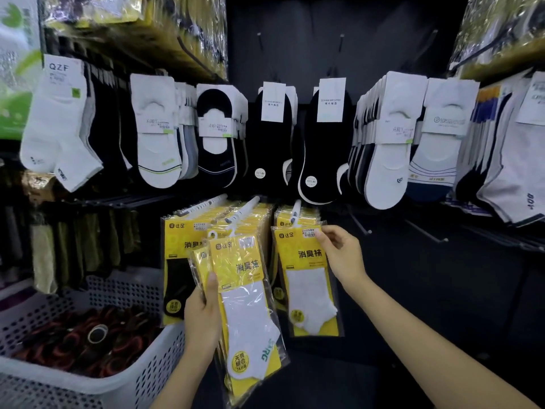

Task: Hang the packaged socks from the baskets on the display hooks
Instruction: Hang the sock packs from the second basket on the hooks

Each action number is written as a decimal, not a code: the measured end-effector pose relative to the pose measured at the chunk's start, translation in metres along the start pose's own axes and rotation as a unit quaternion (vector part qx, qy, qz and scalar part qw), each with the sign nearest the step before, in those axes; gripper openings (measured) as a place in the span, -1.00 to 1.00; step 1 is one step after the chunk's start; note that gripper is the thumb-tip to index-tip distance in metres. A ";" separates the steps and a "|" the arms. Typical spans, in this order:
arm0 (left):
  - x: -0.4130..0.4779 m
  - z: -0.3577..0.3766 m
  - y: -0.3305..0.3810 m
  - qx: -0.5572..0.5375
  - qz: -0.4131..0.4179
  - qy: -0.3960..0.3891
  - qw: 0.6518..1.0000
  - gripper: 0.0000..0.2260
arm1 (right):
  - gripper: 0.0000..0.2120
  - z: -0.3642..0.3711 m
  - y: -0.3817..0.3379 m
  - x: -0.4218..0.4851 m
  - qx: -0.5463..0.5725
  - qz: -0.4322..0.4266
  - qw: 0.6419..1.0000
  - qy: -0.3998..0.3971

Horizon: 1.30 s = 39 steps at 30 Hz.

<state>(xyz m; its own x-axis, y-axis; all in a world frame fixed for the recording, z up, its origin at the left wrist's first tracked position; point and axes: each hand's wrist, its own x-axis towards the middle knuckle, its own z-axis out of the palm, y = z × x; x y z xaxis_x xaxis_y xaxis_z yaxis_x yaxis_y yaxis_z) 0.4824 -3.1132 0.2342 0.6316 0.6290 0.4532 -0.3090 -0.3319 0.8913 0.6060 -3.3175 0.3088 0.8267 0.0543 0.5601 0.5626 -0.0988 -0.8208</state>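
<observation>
Hanging step, mid-batch. Right hand (339, 255) pinches the top right corner of a yellow pack of white socks (308, 278), thumb on the front by the price label, other fingers (331, 231) curled over the pack's edge and behind it; the pack's header sits just under the tip of the white display hook (295, 209), which rises up and away from the fingertips w/ a few like packs already on it. Can't tell if the hang hole is on the hook yet, the header blurs into the packs behind. Left hand (203, 317) grips a fanned stack of yellow sock packs (244, 302) by its left edge, thumb across the front, fingers wrapped behind, so closed on the stack; it's held low, in front of the middle hook's full row. Perforated grey basket (88, 388) sits left of and below the left hand, holding dark items w/ red trim, prob. more socks. Next, as I judge it: line the hole w/ the hook tip, slide the pack back along the hook away from the fingers, let go, then take the next pack off the left-hand stack. Needs a steady pinch; the film looks slick and floppy.
</observation>
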 end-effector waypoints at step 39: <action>-0.061 -0.011 0.025 -0.109 0.009 -0.113 0.988 -0.59 | -0.92 -0.009 -0.074 -0.093 0.038 0.101 0.961 -0.255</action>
<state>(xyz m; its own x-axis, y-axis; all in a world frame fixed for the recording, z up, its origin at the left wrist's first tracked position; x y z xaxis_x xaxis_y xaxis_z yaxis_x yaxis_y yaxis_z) 0.4288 -3.1520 0.2292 0.7593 0.4438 0.4759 -0.4523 -0.1659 0.8763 0.4873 -3.3244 0.3185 0.8065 0.5227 0.2764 0.3727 -0.0865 -0.9239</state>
